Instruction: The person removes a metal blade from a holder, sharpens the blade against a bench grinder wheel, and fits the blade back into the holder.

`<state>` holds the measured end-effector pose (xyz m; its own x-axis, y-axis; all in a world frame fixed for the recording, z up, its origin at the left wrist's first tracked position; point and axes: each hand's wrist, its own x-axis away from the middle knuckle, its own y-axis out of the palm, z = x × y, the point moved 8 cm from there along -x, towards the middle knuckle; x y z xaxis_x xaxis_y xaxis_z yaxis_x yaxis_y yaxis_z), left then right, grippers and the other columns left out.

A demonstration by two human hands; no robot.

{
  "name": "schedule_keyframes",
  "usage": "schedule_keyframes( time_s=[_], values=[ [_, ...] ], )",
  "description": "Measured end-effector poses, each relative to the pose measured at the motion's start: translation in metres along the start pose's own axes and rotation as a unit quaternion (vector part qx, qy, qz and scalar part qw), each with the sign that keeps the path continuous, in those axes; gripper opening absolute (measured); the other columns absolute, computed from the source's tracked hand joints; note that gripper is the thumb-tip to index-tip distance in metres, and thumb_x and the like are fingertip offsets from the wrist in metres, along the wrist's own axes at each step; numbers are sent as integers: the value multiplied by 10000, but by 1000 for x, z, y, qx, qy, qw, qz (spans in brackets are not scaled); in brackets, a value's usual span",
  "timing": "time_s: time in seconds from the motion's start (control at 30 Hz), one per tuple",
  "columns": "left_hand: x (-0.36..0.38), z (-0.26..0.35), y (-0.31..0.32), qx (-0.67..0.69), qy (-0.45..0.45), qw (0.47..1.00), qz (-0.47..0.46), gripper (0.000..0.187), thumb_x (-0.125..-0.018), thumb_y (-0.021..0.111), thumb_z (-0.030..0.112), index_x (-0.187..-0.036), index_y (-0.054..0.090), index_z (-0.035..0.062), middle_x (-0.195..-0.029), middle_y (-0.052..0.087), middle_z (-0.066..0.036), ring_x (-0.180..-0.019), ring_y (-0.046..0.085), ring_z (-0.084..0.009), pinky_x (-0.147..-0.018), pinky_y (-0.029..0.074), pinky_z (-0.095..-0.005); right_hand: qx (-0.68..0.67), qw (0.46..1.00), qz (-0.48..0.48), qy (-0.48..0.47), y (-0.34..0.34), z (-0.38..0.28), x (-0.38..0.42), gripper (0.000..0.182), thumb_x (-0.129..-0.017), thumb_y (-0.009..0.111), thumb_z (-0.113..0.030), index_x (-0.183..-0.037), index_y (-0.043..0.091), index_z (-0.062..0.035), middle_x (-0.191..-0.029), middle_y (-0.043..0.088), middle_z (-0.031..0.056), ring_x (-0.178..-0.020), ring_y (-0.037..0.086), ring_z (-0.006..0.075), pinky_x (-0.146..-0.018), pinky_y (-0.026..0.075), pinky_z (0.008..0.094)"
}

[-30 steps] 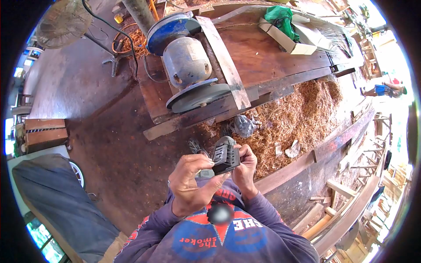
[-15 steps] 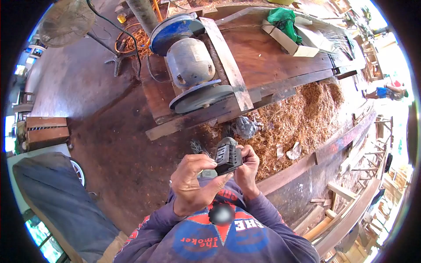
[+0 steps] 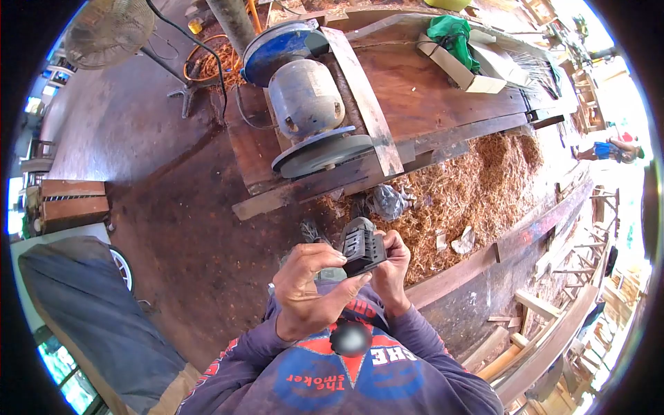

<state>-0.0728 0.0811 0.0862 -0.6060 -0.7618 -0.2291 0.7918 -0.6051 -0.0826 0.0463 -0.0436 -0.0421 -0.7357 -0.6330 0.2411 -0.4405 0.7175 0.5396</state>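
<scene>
Held in front of my chest is a small dark block with several slots or teeth along its faces; its exact kind is not clear. The fingertips and thumb of my left hand pinch its near left side. My right hand grips the right end, fingers curled around it. Just beyond the block, on the bench, stands a bench grinder with a grey grinding wheel at its near end and a blue-guarded wheel at the far end. Neither hand touches the grinder.
The wooden bench carries a carton with a green plastic bag. Wood shavings heap below it, bordered by a long plank. A fan stands left. A person is far right.
The block is turned slightly, and both hands have shifted a little to the right with it. The grip on it stays the same; the whole view has shifted slightly.
</scene>
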Motion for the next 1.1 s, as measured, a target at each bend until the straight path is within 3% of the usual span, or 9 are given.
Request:
schedule_keyframes(
  time_s=[0.23,0.33,0.43,0.73,0.87,0.93,1.1],
  values=[
    [8,-6,-7,15,-1,1000,-19,394,-664,837,-105,-986,629,-12,-1054,615,-152,-965,634,-197,-835,537,-317,6,1000,1,-18,-1,1,1,215,-824,690,90,-840,522,-42,-1051,636,119,-934,603,122,-842,496,256],
    [17,-11,-7,34,-5,998,-54,375,-696,825,-99,-1005,627,-23,-1106,624,-181,-1026,642,-223,-870,546,-330,129,982,13,-139,0,-26,0,227,-820,690,107,-843,513,-33,-1141,646,197,-1068,636,232,-929,498,332],
    [21,-10,-14,40,19,997,-62,352,-715,823,-79,-1004,627,-30,-1138,635,-207,-1040,651,-241,-865,554,-332,164,966,3,-199,5,-39,6,223,-849,715,56,-893,512,-25,-1152,650,219,-1075,646,253,-932,514,367],
    [23,2,-19,15,63,996,-62,335,-710,856,1,-961,634,12,-1015,699,-193,-934,697,-249,-802,567,-328,158,961,11,-227,17,-41,14,309,-823,766,16,-896,470,-36,-1168,643,262,-1060,668,261,-901,550,376],
    [25,4,-17,26,73,995,-67,341,-706,836,-47,-982,648,26,-1066,692,-154,-933,708,-260,-800,573,-332,164,957,16,-237,11,-42,17,320,-818,775,7,-901,470,-44,-1164,644,270,-1068,667,280,-914,545,392],
    [27,5,-17,38,71,994,-69,331,-713,836,-40,-976,646,26,-1053,694,-155,-937,709,-263,-803,576,-337,198,942,13,-272,17,-48,18,278,-839,743,-10,-898,473,-40,-1129,648,256,-982,700,315,-842,598,420],
    [25,9,-12,35,80,993,-77,320,-722,836,-34,-967,639,26,-1028,697,-157,-932,711,-268,-803,580,-342,164,952,14,-258,14,-49,19,279,-841,740,-8,-905,469,-37,-1132,642,267,-976,700,333,-826,606,434]
  ],
)
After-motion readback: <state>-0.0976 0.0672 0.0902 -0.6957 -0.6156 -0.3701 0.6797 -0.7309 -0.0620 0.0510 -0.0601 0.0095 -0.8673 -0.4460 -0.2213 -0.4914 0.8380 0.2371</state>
